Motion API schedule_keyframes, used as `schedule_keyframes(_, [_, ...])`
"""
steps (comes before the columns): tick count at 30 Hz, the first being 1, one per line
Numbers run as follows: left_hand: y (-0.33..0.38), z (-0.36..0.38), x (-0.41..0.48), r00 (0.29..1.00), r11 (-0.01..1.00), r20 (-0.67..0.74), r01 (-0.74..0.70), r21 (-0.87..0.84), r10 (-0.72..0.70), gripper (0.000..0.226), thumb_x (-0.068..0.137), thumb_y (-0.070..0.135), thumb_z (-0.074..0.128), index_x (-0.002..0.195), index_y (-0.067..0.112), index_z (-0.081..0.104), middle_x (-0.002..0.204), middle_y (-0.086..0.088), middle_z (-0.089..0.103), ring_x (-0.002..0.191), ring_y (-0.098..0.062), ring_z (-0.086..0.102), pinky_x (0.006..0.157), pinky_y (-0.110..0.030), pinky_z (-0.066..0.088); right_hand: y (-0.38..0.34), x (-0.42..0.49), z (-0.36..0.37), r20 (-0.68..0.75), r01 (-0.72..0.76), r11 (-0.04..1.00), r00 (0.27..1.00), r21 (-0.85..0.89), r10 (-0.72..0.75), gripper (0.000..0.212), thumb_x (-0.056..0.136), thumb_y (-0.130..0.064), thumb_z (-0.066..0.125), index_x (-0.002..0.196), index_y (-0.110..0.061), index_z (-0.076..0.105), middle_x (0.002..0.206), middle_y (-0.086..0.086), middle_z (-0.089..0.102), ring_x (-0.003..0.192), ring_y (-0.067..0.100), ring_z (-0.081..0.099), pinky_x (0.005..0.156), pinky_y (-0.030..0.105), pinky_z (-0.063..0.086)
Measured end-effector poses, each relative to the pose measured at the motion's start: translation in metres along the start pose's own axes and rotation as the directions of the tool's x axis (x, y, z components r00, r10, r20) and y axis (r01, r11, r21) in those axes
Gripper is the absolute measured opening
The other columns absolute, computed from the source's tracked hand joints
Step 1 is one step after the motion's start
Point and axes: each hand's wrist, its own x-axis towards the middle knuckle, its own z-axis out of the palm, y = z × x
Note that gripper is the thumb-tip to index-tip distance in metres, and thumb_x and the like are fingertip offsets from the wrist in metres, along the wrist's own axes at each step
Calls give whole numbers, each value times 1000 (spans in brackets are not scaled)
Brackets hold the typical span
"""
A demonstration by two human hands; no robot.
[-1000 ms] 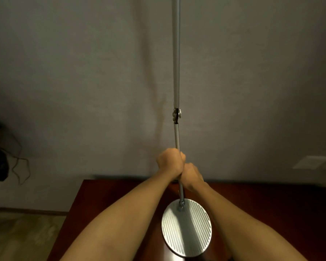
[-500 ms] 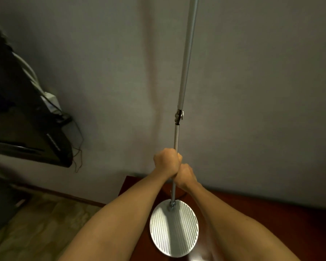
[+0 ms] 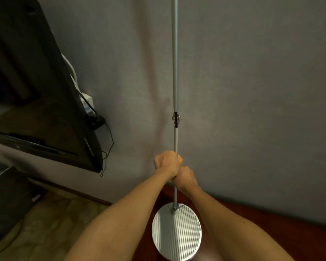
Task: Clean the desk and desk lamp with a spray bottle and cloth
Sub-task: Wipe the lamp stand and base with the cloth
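A silver desk lamp stands on the dark red wooden desk. Its thin pole rises out of the top of the view, with a small joint partway up and a round ribbed base on the desk's left end. Both hands grip the lower pole, stacked one above the other. My left hand is the upper one, my right hand sits just below it. No cloth or spray bottle is visible; whether a cloth is inside the fists cannot be told.
A grey wall stands right behind the lamp. At the left, a black flat screen is mounted on the wall with cables hanging off it. Below it are a dark unit and a tiled floor.
The view has swung left, bringing the black screen and floor into sight. The lamp pole went from tilted back to upright. Both hands keep the same grip on the pole.
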Motion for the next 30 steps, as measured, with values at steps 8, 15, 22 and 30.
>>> schedule_keyframes(8, [-9,9,10,999,999,-11,-36,-17,36,40,96,34,40,106,7,68,111,-15,67,106,-33,62,79,-32,46,-1,5,9,-40,-19,1000,999,0,19,27,92,-19,45,103,-5,64,106,20,67,98,37,63,74,37,48])
schedule_keyframes(15, [-6,9,-2,999,999,-16,-32,-32,31,42,98,39,38,110,6,63,115,-16,65,108,-35,60,83,-37,47,5,-5,9,-22,-40,999,999,21,40,28,95,-21,46,111,-6,63,112,19,66,103,36,62,79,38,50])
schedule_keyframes(22, [-7,16,-29,999,999,-46,-9,-53,7,34,98,32,40,113,6,57,116,-17,64,109,-35,60,85,-40,48,18,-30,0,-1,2,1000,1000,-2,-2,32,95,-30,47,113,-6,58,113,20,65,102,38,61,80,40,49])
schedule_keyframes(30, [7,24,-57,999,997,-24,38,-71,-39,37,97,29,44,121,2,50,126,-18,57,115,-35,57,90,-40,47,54,-62,-13,-16,11,1000,1000,-12,-11,30,95,-25,46,115,-5,59,118,21,62,110,37,58,85,41,49])
